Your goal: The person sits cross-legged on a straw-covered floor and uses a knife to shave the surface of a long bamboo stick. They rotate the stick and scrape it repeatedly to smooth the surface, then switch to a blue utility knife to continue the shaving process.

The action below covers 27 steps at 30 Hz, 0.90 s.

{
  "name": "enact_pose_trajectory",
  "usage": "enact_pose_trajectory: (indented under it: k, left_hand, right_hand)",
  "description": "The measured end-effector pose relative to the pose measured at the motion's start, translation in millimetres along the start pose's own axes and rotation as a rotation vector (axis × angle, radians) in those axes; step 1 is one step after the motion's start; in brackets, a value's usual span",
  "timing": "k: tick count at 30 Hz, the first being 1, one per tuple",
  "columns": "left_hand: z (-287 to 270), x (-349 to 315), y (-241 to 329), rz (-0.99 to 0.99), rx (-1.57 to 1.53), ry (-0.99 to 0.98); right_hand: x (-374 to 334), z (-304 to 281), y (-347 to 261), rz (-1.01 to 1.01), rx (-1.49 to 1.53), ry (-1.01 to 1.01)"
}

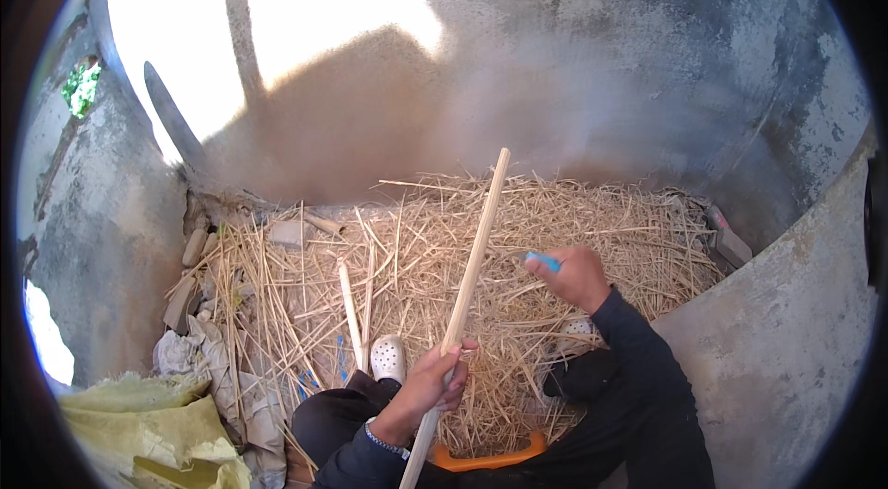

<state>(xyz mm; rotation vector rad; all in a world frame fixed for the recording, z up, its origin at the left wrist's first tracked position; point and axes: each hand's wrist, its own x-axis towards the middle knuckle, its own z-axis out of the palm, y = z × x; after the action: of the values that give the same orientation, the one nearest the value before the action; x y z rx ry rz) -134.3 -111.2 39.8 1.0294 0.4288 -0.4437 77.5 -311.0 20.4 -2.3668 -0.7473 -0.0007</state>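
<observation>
My left hand (433, 382) is closed around a long pale wooden stick (479, 253). The stick slants up and away from me, its far end leaning a little to the right and its near end running out of the lower edge. To the right of the stick, and apart from it, my right hand (578, 278) is closed on a small blue thing (544, 261). Only its blue end sticks out by the thumb, so its kind does not show. Beneath both hands spreads a thick layer of straw-like shavings (592, 221).
Another pale stick (351, 313) lies beside my white clog (388, 358). An orange curved piece (490, 461) shows between my legs. Yellow sacking (153, 429) lies at lower left. Concrete walls (592, 54) stand at the back and sides, with stones (731, 244) at the right.
</observation>
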Motion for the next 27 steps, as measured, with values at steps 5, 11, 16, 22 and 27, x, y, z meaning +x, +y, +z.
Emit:
enact_pose_trajectory:
  k: [5, 11, 16, 22, 27]
  left_hand:
    - [13.8, -2.2, 8.8, -0.010, 0.113, -0.051]
    - [16.2, -5.2, 6.4, -0.029, 0.160, -0.086]
    - [14.4, 0.3, -1.3, 0.268, 0.505, 0.011]
    - [4.4, 0.6, -12.0, 0.393, 0.764, 0.116]
    - [21.7, -8.9, 8.9, 0.407, 0.977, 0.215]
  right_hand:
    - [-36.2, 21.6, -43.0, -0.284, -0.069, -0.080]
    - [-23.2, 17.7, -37.0, -0.060, -0.031, -0.062]
    - [-28.8, 29.2, -38.7, -0.169, -0.055, -0.059]
    - [-23.9, 25.5, -36.7, -0.187, -0.059, 0.010]
    - [-28.2, 28.3, -39.6, -0.266, -0.117, -0.029]
